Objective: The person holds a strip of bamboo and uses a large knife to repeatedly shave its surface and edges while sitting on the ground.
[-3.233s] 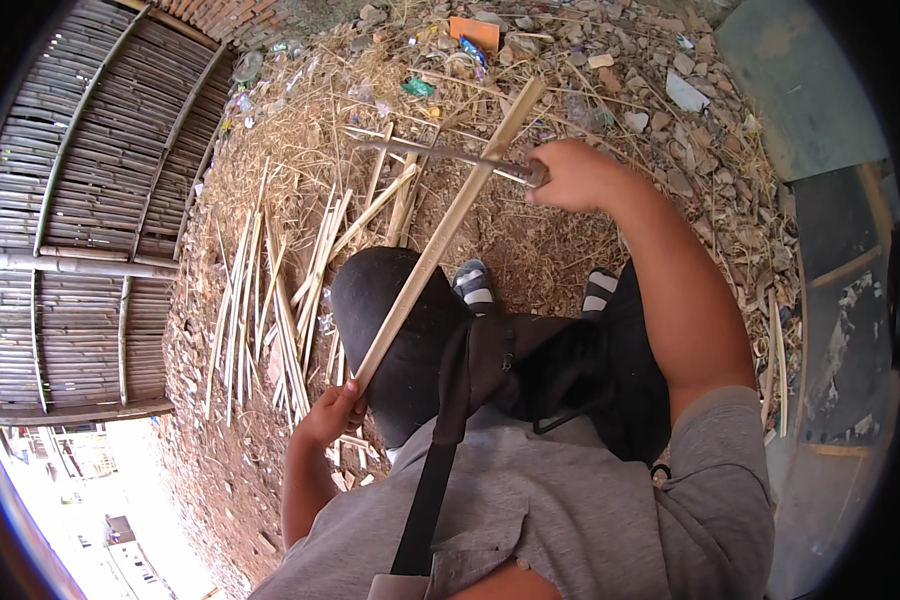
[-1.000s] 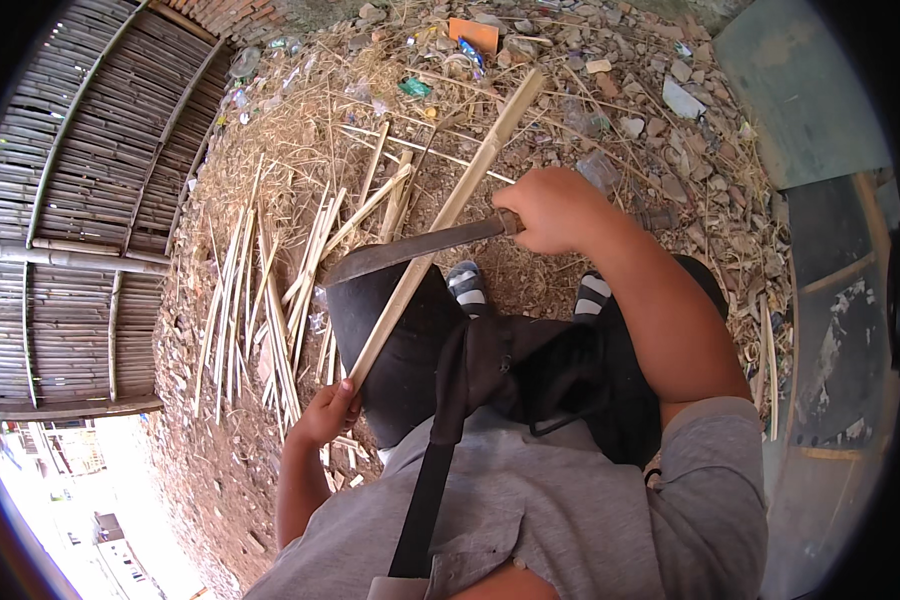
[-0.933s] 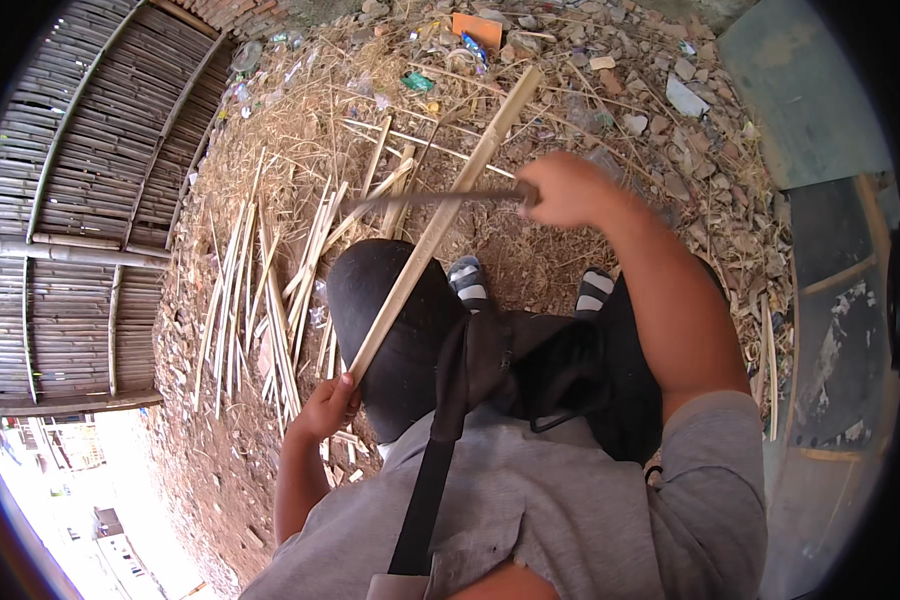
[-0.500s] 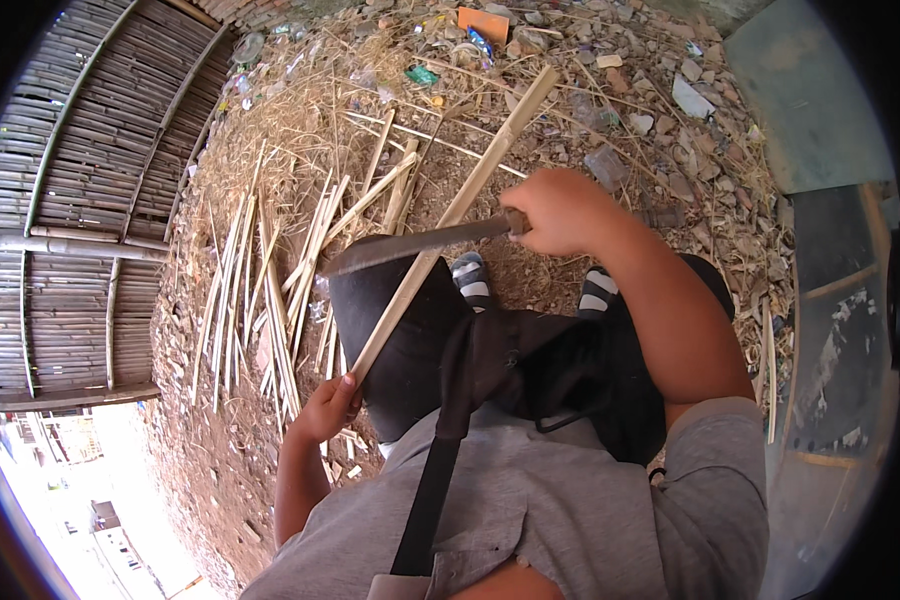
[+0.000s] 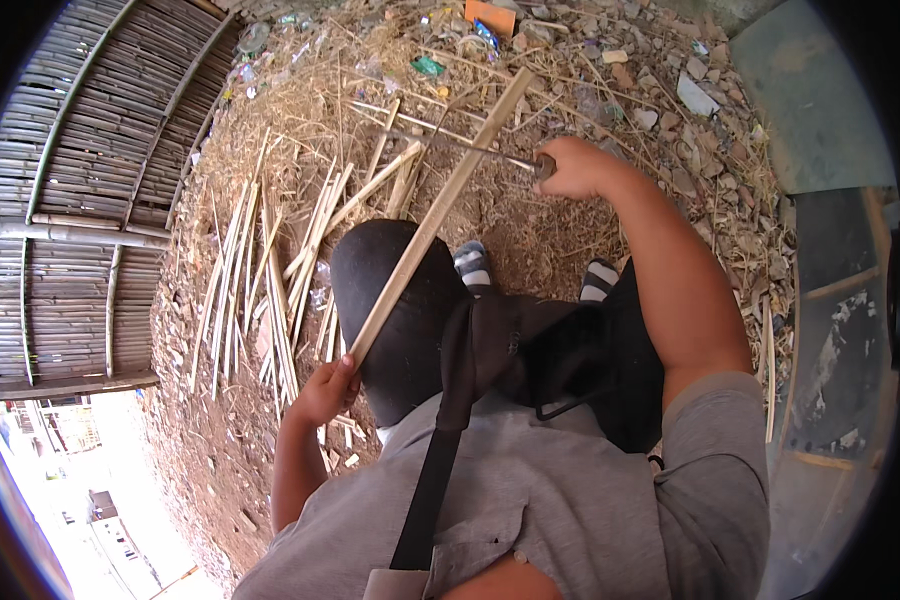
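Note:
A long, pale bamboo strip (image 5: 425,236) runs slantwise across my left thigh, its far end raised over the ground. My left hand (image 5: 327,390) grips its near end, with the thumb on top. My right hand (image 5: 577,168) is closed round the handle of a long-bladed knife (image 5: 505,158). The blade, seen nearly edge-on, crosses the strip toward its far end; I cannot tell how deep it touches. More split bamboo strips (image 5: 305,235) lie in a loose heap on the ground beyond my left knee.
A bamboo-slat wall (image 5: 100,130) stands at the left. Stones and rubble (image 5: 675,120), dry straw and litter cover the ground ahead. Grey panels (image 5: 830,330) stand at the right. My sandalled feet (image 5: 597,281) rest just beyond my lap.
My right hand has moved the knife away from me along the strip, toward its far end, and the blade has turned more edge-on. My left hand keeps its grip, the strip shifting slightly.

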`<state>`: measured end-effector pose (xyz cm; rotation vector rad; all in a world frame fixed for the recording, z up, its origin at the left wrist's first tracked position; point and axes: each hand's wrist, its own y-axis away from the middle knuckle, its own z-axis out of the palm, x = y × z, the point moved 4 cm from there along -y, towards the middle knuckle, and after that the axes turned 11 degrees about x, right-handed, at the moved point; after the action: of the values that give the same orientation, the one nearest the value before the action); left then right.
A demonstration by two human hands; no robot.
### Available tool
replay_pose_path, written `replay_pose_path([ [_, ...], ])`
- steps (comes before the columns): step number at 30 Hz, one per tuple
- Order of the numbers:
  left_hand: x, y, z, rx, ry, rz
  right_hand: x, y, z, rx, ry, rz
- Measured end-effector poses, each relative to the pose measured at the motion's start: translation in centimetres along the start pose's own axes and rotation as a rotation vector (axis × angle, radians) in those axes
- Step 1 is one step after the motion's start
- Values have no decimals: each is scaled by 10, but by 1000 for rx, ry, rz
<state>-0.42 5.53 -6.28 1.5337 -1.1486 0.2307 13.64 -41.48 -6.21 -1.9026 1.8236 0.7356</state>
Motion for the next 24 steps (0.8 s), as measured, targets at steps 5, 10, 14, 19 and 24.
replay_pose_path([
  [5, -10, 11, 2, -9, 98, -72, -54, 24, -11, 14, 54, -100],
  [10, -9, 0, 5, 28, 3, 53, -43, 25, 4, -60, 79, -131],
  [14, -3, 8, 1, -43, 98, -80, 6, 1, -19, 49, 25, 155],
  [19, -14, 9, 4, -48, 135, -52, -67, 30, -15, 5, 79, -93],
  [24, -10, 5, 4, -26, 52, 63, -30, 25, -12, -106, 47, -198],
])
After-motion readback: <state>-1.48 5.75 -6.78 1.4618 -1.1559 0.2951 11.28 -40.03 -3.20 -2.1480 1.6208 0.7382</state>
